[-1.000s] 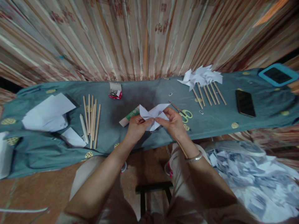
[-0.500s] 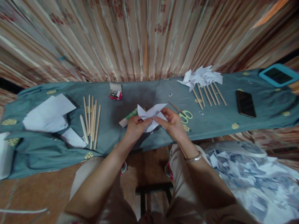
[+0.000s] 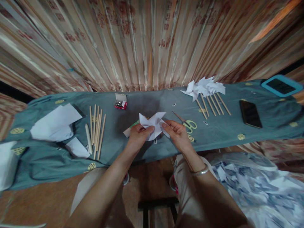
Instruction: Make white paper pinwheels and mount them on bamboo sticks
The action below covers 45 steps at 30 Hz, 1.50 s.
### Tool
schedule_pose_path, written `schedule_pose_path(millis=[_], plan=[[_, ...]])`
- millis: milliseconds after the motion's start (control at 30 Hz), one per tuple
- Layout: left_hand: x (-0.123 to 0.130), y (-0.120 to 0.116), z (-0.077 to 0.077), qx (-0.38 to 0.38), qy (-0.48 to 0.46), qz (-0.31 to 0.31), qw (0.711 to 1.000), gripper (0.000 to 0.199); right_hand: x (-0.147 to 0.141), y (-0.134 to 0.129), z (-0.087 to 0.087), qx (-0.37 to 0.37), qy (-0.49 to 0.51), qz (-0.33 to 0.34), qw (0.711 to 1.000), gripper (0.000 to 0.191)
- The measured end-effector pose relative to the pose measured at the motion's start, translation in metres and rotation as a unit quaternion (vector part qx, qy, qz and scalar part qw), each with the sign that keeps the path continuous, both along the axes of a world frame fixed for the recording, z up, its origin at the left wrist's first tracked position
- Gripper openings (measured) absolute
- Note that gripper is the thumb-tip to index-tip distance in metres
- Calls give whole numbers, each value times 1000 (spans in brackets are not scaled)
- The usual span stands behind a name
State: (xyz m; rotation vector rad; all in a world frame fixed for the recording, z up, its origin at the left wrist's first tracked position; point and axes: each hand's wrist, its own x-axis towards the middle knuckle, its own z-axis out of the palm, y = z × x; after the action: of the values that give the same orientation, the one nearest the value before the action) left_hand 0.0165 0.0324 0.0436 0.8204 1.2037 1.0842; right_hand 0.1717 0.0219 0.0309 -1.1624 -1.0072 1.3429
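Observation:
A white paper pinwheel (image 3: 155, 122) with bent blades is held above the middle of the table, no stick visible on it. My left hand (image 3: 139, 134) pinches it near its centre, the thumb pressing on top. On the other side my right hand (image 3: 174, 131) grips one blade between thumb and fingers. Partly hidden behind my left hand lies a green and white box (image 3: 128, 130). Just right of my right hand are scissors (image 3: 190, 125) with light green handles. An opened small red box (image 3: 120, 104) of metal pins stands further back.
Several wooden sticks (image 3: 98, 133) and a white tapered rod (image 3: 88, 139) lie left, beside stacked paper (image 3: 54, 125). Finished pinwheels (image 3: 205, 87) on sticks, a phone (image 3: 250, 113) and a blue-framed tablet (image 3: 282, 85) are right. A bag of paper scraps (image 3: 256, 186) stands below.
My right hand has shifted slightly outward from the pinwheel's centre to a blade, and the blades look more spread. The whole view has tilted up a little.

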Motion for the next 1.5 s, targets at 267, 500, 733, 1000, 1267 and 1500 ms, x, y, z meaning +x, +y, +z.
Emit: schedule_pose_path(millis=[267, 500, 733, 1000, 1267, 1500], plan=[[1, -1, 4, 10, 0, 10, 1000, 16, -2, -1, -4, 10, -19, -12, 1000, 38], [1, 2, -2, 0, -6, 21, 1000, 20, -3, -3, -6, 17, -76, -23, 997, 40], [1, 1, -3, 6, -5, 22, 1000, 20, -3, -6, -6, 50, -142, -42, 988, 33], [2, 0, 1, 0, -19, 36, 999, 19, -6, -5, -8, 74, -122, -33, 989, 30], [2, 1, -1, 16, -41, 82, 996, 21, 1, -11, 4, 197, -256, -129, 938, 12], [4, 1, -3, 38, -43, 62, 996, 21, -8, -15, 2, 190, -309, -101, 926, 11]])
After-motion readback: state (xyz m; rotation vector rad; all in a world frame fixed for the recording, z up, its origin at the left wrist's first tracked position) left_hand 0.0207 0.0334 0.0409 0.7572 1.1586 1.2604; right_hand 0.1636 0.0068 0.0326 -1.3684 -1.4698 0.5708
